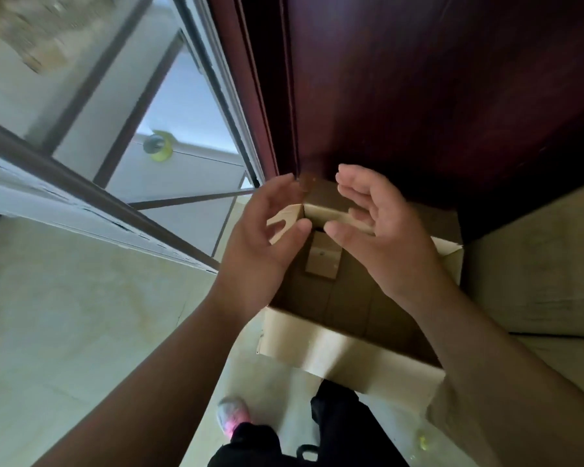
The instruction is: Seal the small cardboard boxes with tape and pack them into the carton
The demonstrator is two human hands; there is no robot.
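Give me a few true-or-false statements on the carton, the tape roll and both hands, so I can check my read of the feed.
1. One small box lies on the bottom of the carton. True.
2. The left hand grips the tape roll. False: the roll sits on the white ledge off to the left, away from both hands.
3. The carton is open at the top. True.
4. The right hand holds a small box. False: its fingers are relaxed and hold nothing, above the carton.
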